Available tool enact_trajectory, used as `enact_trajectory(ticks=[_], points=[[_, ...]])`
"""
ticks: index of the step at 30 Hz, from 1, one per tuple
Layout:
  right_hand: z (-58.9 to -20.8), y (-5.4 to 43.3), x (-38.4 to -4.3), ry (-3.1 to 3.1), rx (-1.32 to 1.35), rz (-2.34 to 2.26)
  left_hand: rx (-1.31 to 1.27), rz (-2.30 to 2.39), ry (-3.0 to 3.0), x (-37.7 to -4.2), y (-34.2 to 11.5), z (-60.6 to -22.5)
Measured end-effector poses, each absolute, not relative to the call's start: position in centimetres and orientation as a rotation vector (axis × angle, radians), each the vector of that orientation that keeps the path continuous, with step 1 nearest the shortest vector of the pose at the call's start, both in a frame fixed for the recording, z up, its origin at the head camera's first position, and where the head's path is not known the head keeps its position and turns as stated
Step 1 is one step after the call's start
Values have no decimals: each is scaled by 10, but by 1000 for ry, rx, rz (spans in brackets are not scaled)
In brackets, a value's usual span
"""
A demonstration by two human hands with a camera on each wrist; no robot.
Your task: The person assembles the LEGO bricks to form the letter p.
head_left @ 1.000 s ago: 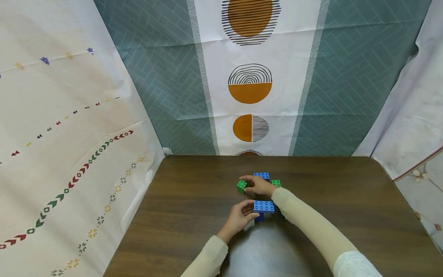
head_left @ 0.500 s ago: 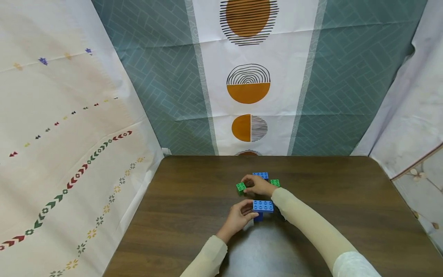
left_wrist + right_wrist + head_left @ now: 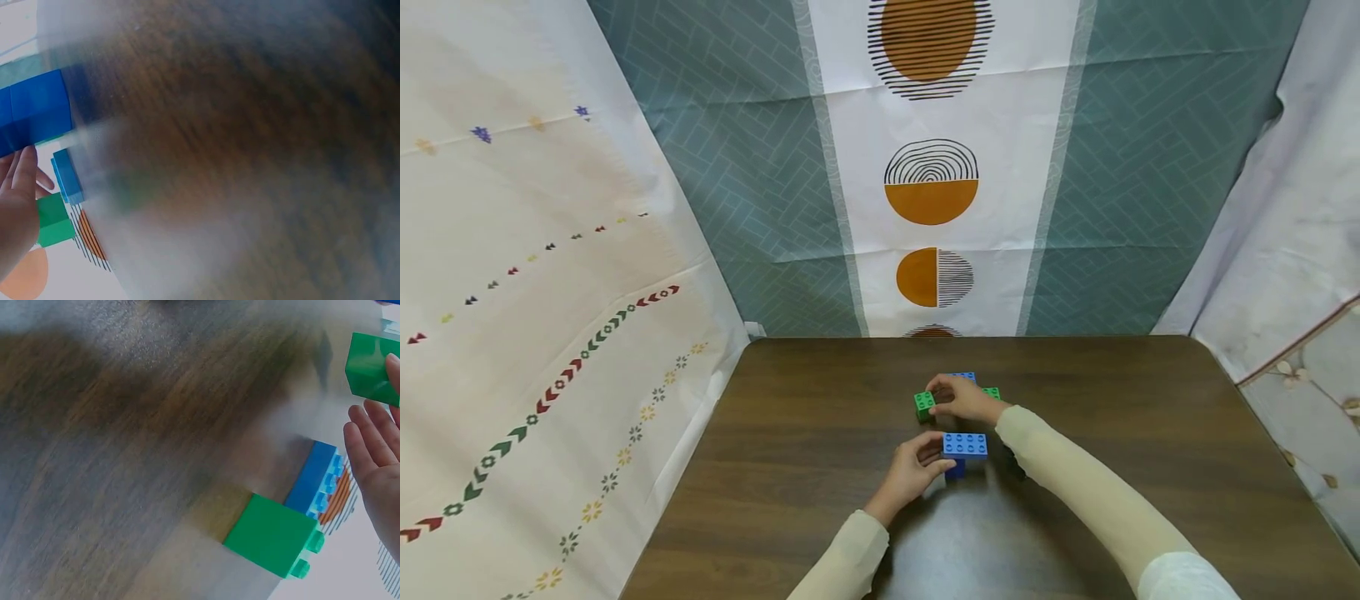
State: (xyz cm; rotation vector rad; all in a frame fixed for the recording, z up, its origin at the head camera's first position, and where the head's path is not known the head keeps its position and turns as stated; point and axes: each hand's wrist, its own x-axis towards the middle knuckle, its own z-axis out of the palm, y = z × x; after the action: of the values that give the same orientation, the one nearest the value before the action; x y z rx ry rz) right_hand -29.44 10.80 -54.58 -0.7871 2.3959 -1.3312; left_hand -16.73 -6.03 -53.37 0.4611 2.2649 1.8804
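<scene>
Near the middle of the table, my left hand grips the left side of two stacked blue toy bricks. The upper brick is lighter and longer; the darker lower brick shows beneath it. In the left wrist view a large blue brick lies against my fingers. Just beyond, my right hand pinches a small green toy brick at its right side. The right wrist view shows that green brick at the fingertips, its far side cut off by the frame.
Behind my right hand, another blue brick and another green brick stand on the table, both partly covered. In the right wrist view this green brick stands by the blue one. Patterned cloth hangs behind the wooden table.
My right hand has moved slightly right with the green brick, which has turned a little, and now covers more of the blue brick behind. My left hand keeps its hold. The head view has shifted slightly.
</scene>
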Motion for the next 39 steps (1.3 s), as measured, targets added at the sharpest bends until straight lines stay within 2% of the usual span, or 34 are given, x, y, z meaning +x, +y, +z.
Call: enact_trajectory(ticks=[39], points=[[-503,144,-254,2437,-693,-1664,457,1843,2304,-167,-61,-534]])
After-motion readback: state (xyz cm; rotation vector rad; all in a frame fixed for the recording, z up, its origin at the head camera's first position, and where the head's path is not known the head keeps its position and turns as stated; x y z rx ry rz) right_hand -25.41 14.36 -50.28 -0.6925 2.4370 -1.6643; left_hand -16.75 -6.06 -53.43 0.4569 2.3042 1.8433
